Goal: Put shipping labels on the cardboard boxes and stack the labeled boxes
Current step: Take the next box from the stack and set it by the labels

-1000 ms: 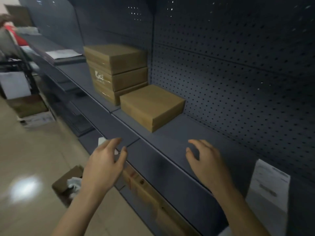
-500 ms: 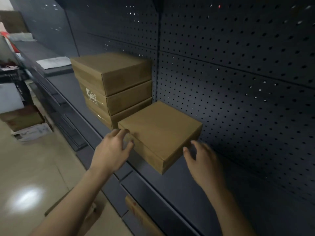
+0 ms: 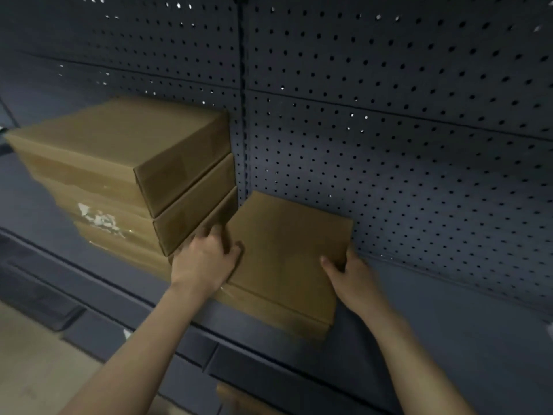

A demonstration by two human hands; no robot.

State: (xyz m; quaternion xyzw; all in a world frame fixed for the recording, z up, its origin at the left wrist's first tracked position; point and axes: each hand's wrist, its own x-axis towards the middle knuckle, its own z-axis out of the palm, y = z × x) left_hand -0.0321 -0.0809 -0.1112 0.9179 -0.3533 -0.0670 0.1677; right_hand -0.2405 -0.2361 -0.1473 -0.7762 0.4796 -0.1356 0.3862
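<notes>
- A single flat cardboard box [image 3: 287, 250] lies on a dark grey metal shelf [image 3: 449, 330], its far edge close against the perforated back panel [image 3: 404, 130].
- The left hand [image 3: 203, 259] is on the box's left side: the thumb lies over the top near the left edge, and the other fingers [image 3: 209, 232] curl down into the narrow gap between this box and the pile beside it.
- The right hand [image 3: 353, 277] grips the box's right edge near the front corner, thumb [image 3: 329, 265] on the top face and the remaining fingers wrapped around the side, mostly hidden behind the cardboard.
- Both sets of fingers are thus closed onto the box from opposite sides; I cannot tell whether the box is lifted off the shelf or resting on it.
- Just to the left stands a stack of three boxes [image 3: 134, 181], squared up on the same shelf and reaching the back panel.
- The middle box of that stack carries torn white remnants [image 3: 101, 220] on its front face; they are too blurred to read.
- The top face of the held box looks plain brown, with no sticker visible on it.
- Below the shelf's front lip, a pale floor [image 3: 36, 369] shows at lower left, and a brown cardboard edge [image 3: 239, 399] peeks out at the bottom.
</notes>
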